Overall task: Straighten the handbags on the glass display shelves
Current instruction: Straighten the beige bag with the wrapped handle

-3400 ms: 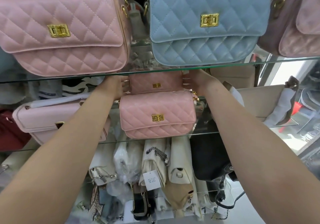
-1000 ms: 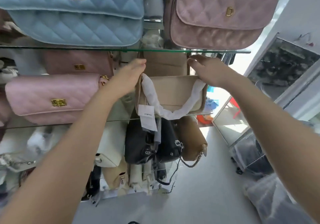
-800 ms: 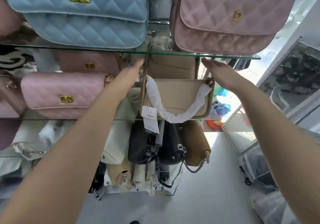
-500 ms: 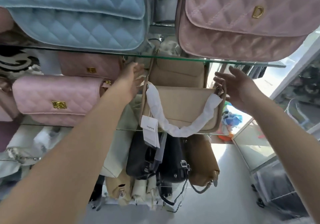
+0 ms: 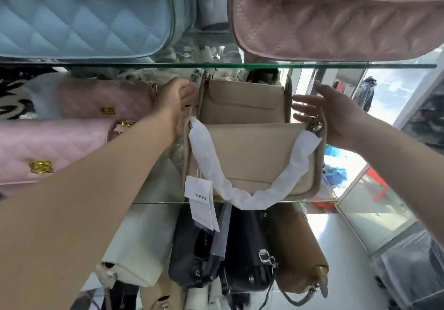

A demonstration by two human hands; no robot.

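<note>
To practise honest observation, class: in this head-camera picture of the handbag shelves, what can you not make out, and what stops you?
Head view, rear beige bag: lower half hidden by the front beige bag.
Head view, blue quilted bag: top cut off by the upper edge.
Head view, left hand: fingertips hidden behind the hand itself, grip unclear.
Head view, hang tag: small print blurred.

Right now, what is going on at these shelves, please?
A person is tidying handbags on a glass shelf. The left hand is by the left end of the front beige bag; the right hand is open beside its right end. A second beige bag stands just behind. Whether the left hand has a grip is unclear.
</note>
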